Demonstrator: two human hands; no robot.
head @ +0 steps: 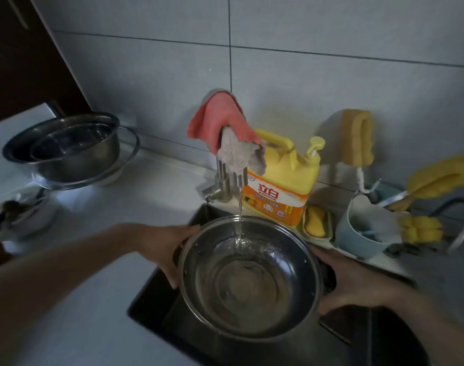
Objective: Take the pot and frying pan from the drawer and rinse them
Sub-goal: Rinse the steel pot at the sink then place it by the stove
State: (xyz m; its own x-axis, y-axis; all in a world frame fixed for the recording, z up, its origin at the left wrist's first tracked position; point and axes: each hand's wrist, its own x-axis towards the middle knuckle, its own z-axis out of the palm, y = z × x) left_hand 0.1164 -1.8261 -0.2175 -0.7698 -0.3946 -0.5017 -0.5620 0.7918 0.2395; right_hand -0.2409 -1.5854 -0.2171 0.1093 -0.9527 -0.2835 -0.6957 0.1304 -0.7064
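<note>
Head view: pot (249, 281) over sink (146, 299), under tap stream (240, 220); left hand (165, 249) and right hand (357, 281) fingers clamped on rim.

Pretty sure I'm looking at a home kitchen here. The giveaway is the dark sink (157, 299) sunk into a pale countertop (157, 186), with a steel tap (225, 180) right behind it running water, cloths (223, 122) draped over the top of the tap. Grey wall tiles (331, 83) back it all up. Just right of the tap sits a big yellow dish soap jug (283, 180), then sponges and scrub brushes (357, 138). Left of the sink, stacked steel pots (67, 149) on the counter.
</note>
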